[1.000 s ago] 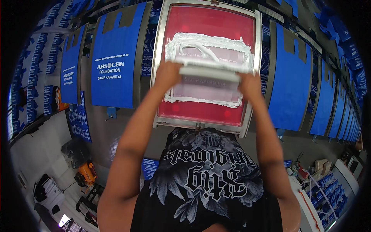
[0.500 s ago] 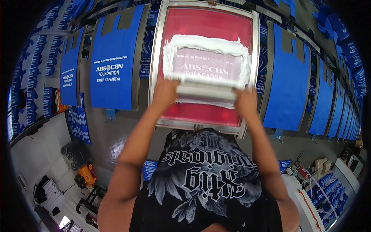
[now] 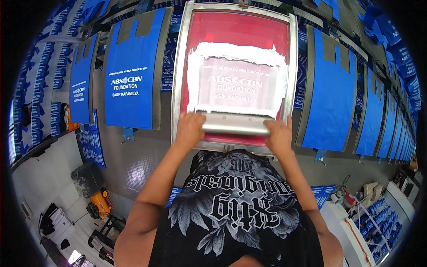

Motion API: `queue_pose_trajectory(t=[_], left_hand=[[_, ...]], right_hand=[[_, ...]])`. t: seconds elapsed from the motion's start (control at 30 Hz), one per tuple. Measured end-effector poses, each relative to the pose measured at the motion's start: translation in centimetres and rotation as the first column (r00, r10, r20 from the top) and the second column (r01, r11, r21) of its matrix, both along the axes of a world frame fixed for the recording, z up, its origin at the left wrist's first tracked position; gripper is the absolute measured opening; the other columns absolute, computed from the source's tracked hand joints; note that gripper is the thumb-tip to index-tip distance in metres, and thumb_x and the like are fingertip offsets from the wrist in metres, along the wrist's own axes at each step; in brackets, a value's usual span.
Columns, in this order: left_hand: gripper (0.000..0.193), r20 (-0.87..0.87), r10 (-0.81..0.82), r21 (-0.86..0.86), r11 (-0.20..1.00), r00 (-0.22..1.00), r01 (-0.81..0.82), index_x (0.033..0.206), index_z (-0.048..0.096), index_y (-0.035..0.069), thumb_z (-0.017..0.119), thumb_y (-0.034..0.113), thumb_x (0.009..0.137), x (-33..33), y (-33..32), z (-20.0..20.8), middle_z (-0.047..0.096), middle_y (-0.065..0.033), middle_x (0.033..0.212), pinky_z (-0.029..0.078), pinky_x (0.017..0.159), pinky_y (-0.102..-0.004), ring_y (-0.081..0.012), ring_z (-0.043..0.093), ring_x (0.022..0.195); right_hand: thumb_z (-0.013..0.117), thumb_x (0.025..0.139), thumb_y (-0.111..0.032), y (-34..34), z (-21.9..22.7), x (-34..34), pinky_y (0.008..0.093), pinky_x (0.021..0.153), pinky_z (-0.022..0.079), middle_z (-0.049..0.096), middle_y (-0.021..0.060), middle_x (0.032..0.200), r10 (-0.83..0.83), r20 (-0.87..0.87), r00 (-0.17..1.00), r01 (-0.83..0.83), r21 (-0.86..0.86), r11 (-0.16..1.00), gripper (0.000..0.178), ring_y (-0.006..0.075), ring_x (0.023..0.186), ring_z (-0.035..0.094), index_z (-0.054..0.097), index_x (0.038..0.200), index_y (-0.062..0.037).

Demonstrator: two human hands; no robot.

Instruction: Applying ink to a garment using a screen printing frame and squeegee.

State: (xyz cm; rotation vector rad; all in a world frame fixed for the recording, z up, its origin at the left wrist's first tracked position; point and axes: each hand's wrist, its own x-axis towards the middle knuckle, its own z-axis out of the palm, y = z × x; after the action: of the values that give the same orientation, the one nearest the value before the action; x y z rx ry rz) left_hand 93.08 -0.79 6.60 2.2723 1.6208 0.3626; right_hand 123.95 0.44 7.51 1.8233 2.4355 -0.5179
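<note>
A screen-printing frame of pale metal with red mesh lies in front of me. Thick white ink rings a pale rectangle on the mesh where lettering shows through. Both my hands hold a wide metal squeegee level across the near part of the mesh, just below the ink's near edge. My left hand is closed round its left end, and my right hand grips its right end, with one finger stretched along the frame side. The squeegee's lower edge is hidden.
Blue fabric pieces lie on dark boards on both sides: a printed one at left, an unprinted one at right, several more beyond. Metal clamps stick out along the near edge. An orange machine stands at lower left.
Both hands have drawn the squeegee toward me, from across the lettering to the near end of the mesh. The lower line of lettering has come into view.
</note>
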Motion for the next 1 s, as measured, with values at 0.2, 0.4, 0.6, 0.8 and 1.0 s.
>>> queue_pose_trajectory(t=[0.2,0.4,0.6,0.8,1.0], left_hand=[[0.037,-0.163,0.094,-0.097,0.989,0.982,-0.110,0.097,0.069,0.012,0.074,0.036,0.069,-0.1,19.5,1.7,0.067,-0.0142,0.083,0.051,0.073,-0.0404,-0.0323,0.065,0.080],[0.032,-0.129,0.015,-0.168,0.985,0.992,-0.037,0.096,0.069,0.012,0.074,0.018,0.065,-1.8,8.6,2.2,0.067,-0.0128,0.079,0.049,0.070,-0.0429,-0.0315,0.064,0.076],[0.027,-0.044,0.058,-0.104,0.993,0.997,-0.063,0.082,0.065,0.007,0.068,-0.001,0.056,0.1,3.6,-0.2,0.065,-0.0120,0.079,0.042,0.076,-0.0401,-0.0298,0.059,0.080],[0.033,-0.173,0.087,-0.126,0.986,0.981,-0.110,0.093,0.069,0.010,0.075,0.027,0.065,0.2,20.8,1.5,0.067,-0.0139,0.080,0.050,0.073,-0.0425,-0.0333,0.065,0.078],[0.055,-0.081,0.206,0.371,0.914,0.975,-0.163,0.114,0.058,0.007,0.076,0.035,0.069,-1.4,20.0,4.2,0.062,-0.0151,0.105,0.045,0.085,-0.0412,-0.0340,0.056,0.101]], right_hand=[[0.057,0.069,-0.013,18.8,0.7,-0.4,0.0560,0.099,0.030,0.067,0.0091,0.100,0.034,0.189,0.981,-0.048,0.070,0.996,0.044,0.0247,0.097,0.063,0.063,0.113,-0.0173],[0.061,0.065,-0.008,8.0,4.2,-0.4,0.0508,0.105,0.024,0.068,0.0098,0.090,0.050,0.080,0.995,-0.047,-0.047,0.998,0.040,0.0240,0.093,0.064,0.067,0.103,-0.0160],[0.061,0.063,-0.002,2.0,-1.0,0.6,0.0542,0.107,0.022,0.067,0.0063,0.089,0.023,-0.012,1.000,-0.022,0.075,0.997,0.040,0.0239,0.092,0.061,0.066,0.100,-0.0160],[0.058,0.068,-0.014,20.1,0.8,-0.4,0.0498,0.098,0.036,0.066,0.0083,0.104,0.048,0.195,0.980,-0.049,0.004,0.999,0.045,0.0249,0.097,0.063,0.064,0.112,-0.0188],[0.055,0.063,-0.012,25.2,4.1,-0.4,0.0379,0.081,0.051,0.065,0.0112,0.105,0.054,0.006,0.999,-0.053,-0.081,0.995,0.053,0.0278,0.095,0.063,0.063,0.115,-0.0189]])
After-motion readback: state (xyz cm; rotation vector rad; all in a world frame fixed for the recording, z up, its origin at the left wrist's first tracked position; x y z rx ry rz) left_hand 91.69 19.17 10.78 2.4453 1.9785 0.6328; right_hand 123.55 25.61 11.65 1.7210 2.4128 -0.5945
